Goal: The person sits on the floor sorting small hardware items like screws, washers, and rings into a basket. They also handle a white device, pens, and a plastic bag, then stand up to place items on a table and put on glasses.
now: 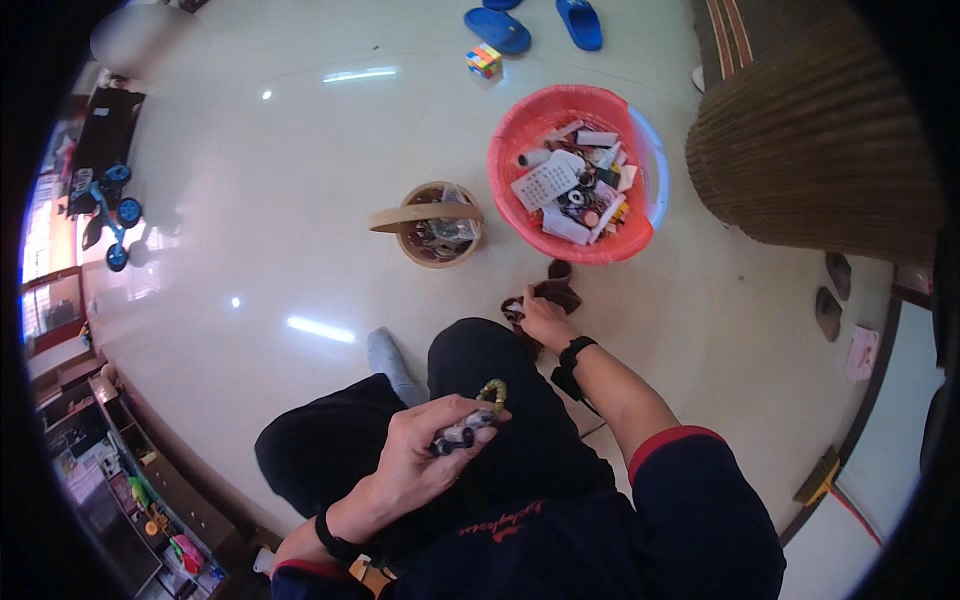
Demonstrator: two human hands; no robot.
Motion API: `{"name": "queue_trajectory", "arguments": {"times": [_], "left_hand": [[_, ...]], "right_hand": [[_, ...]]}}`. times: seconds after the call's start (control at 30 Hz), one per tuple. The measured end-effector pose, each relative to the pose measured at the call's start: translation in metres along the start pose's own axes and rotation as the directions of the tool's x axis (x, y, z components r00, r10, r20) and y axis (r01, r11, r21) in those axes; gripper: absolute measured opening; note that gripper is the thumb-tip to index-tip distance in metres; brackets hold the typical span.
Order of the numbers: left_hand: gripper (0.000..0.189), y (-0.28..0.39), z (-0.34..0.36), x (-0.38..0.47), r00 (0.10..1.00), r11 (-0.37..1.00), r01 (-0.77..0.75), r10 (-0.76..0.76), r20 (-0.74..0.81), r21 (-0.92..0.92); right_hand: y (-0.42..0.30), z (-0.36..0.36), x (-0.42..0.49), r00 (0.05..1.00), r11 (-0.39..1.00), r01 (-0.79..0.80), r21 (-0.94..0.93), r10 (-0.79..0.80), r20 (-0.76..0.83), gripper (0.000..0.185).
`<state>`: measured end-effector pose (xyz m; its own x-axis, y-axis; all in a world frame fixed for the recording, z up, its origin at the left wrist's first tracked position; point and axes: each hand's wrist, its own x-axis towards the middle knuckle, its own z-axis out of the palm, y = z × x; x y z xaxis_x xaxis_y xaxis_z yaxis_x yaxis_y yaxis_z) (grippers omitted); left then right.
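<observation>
My left hand (429,448) is closed over my lap around a yellow-green beaded bracelet (494,391) and a bunch of dark and whitish beads (453,441). On the floor beyond my knee, my right hand (546,321) has its fingers on a crumpled dark-brown cloth (561,291) and seems to grip it. Something small and white shows by its fingertips, too small to name. Ahead stands a wicker basket (439,262) with a hoop handle, holding clear plastic bags and small items. To its right, a red plastic basket (510,217) is full of mixed small things.
A puzzle cube (484,61) and blue clogs (498,30) lie on the tiles at the far side. A ribbed brown cover (810,150) hangs at right, near brown slippers (828,313) and a broom (819,480). At left are a blue tricycle (112,214) and shelves (165,487).
</observation>
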<state>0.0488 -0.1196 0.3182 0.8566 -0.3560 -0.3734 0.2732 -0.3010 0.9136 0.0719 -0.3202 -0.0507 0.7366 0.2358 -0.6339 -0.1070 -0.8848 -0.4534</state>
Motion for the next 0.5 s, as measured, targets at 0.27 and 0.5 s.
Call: {"name": "queue_trajectory", "arguments": {"times": [0.27,0.5], "left_hand": [[0.021,-0.028,-0.003,-0.011,0.995,0.995,-0.095,0.094,-0.036,-0.009],[0.017,-0.036,-0.004,-0.02,0.993,0.996,-0.048,0.056,-0.106,0.077]], "right_hand": [[0.025,-0.058,-0.052,0.983,0.812,0.101,0.575,0.007,-0.183,0.066],[-0.017,-0.178,-0.076,0.894,-0.048,0.298,0.953,0.364,-0.261,0.022]]}}
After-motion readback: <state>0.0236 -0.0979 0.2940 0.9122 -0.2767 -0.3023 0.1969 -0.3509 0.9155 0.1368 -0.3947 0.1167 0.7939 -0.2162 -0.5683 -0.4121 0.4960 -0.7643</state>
